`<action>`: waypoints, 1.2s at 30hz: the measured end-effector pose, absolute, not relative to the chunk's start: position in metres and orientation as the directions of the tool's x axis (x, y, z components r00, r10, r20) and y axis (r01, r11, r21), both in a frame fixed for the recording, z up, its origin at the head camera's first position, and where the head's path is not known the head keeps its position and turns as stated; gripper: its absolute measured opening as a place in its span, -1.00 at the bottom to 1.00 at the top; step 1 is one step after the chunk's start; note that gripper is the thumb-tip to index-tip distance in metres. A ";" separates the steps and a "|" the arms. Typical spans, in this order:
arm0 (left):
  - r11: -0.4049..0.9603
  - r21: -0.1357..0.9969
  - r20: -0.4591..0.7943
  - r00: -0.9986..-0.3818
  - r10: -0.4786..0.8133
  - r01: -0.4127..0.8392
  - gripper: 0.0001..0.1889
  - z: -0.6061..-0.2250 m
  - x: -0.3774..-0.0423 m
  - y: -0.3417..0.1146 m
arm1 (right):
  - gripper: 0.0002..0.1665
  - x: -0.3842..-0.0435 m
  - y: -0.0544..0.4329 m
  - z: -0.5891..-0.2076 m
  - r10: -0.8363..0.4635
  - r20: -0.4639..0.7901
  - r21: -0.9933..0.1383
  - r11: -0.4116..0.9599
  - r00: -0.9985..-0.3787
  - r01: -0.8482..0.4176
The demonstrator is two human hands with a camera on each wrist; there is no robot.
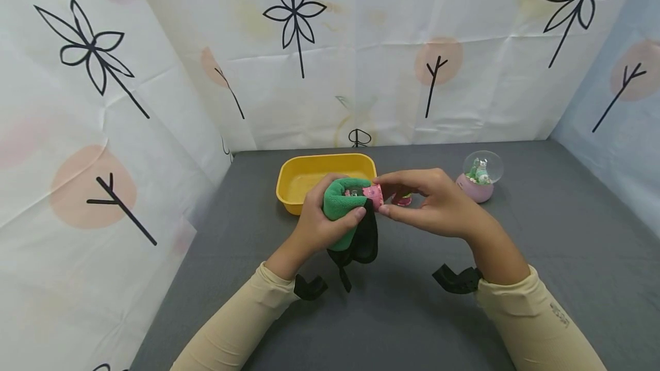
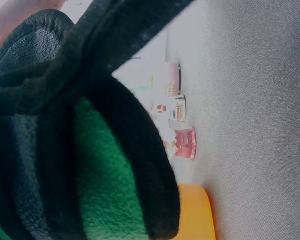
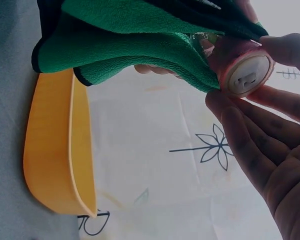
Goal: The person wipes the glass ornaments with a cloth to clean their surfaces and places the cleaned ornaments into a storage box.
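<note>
A small snow globe with a pink base (image 1: 373, 196) lies sideways between both hands, its clear dome partly wrapped in a green cloth (image 1: 341, 206) with black edging. My left hand (image 1: 313, 219) grips the cloth around the dome, thumb in front. With thumb and fingertips, my right hand (image 1: 438, 202) pinches the base at its right end. From the right wrist, the base's pale round underside (image 3: 249, 76) faces the camera. A black flap of the cloth (image 2: 160, 200) covers much of the left wrist view, hiding the globe there.
A yellow tub (image 1: 289, 190) stands behind the left hand. At the right is a snow globe with a pale pink base (image 1: 475, 189). Another pink-red base (image 1: 402, 200) shows partly behind the right fingers. The grey table (image 1: 247, 210) meets patterned white curtains at the back.
</note>
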State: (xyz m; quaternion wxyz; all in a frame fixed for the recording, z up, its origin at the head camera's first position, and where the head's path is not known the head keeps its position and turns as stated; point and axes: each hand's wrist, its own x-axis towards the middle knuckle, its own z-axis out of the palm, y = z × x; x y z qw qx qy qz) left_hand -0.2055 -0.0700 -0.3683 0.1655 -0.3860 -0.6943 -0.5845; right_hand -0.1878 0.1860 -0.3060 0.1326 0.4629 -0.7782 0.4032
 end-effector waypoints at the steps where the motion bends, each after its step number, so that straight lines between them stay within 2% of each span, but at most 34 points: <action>1: 0.018 0.679 0.686 -0.644 0.340 0.734 -0.36 -0.369 -0.206 -0.070 | -0.47 -0.187 0.186 -0.306 -0.614 0.571 -0.509 0.255 -0.545 -0.822; 7: 0.020 0.661 0.703 -0.628 0.334 0.750 -0.35 -0.370 -0.207 -0.070 | -0.52 -0.187 0.184 -0.304 -0.614 0.553 -0.514 0.281 -0.563 -0.810; 17: 0.025 0.646 0.714 -0.616 0.333 0.763 -0.37 -0.367 -0.206 -0.072 | -0.50 -0.188 0.183 -0.305 -0.611 0.573 -0.520 0.244 -0.546 -0.818; 36: 0.045 0.605 0.740 -0.583 0.336 0.795 -0.26 -0.366 -0.206 -0.071 | -0.50 -0.187 0.182 -0.307 -0.567 0.659 -0.491 0.171 -0.493 -0.854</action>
